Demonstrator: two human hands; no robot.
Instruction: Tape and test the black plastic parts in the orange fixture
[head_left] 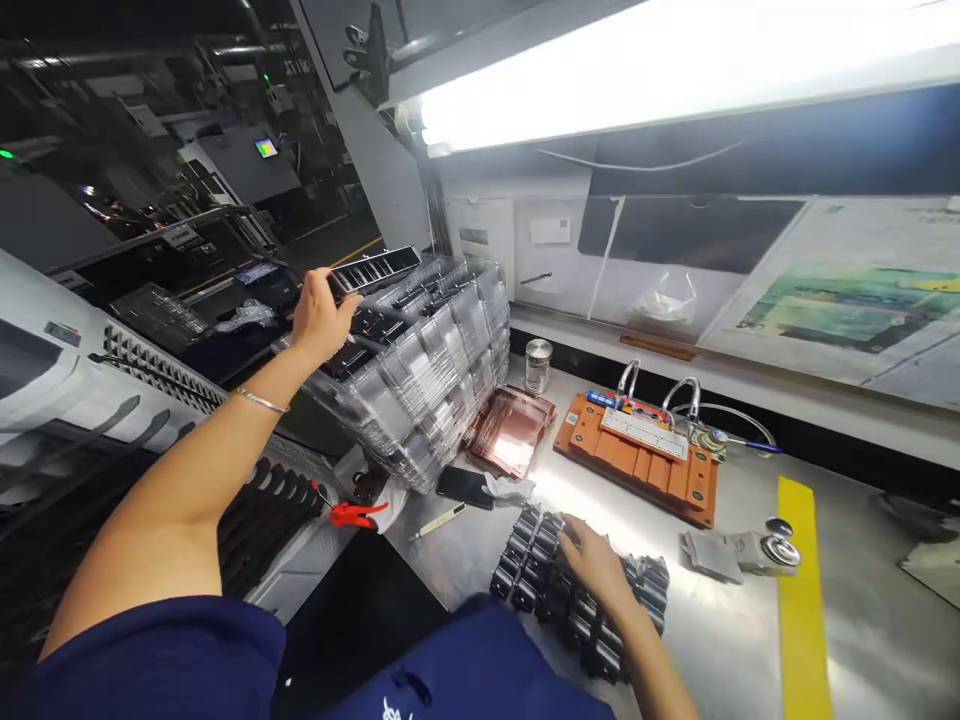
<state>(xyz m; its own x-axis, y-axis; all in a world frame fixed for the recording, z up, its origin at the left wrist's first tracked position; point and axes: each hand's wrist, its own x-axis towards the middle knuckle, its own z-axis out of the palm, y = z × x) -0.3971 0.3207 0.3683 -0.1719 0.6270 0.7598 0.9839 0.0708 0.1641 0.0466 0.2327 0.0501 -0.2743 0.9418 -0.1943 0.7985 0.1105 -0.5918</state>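
My left hand is stretched out over a tall stack of clear plastic trays. Its fingers and thumb grip one end of a long black slotted part, which is tilted above the top tray. More black parts lie in that tray. Lower down, my right hand is closed over a group of black ribbed parts lying side by side on the metal table. Its fingertips curl round the far edge of one and are partly hidden.
An orange-brown fixture with metal clamps stands at the back. Nearby are a lidded glass jar, reddish clear trays, a dark phone-like slab, a white pen, red-handled pliers, a metal dispenser and yellow tape.
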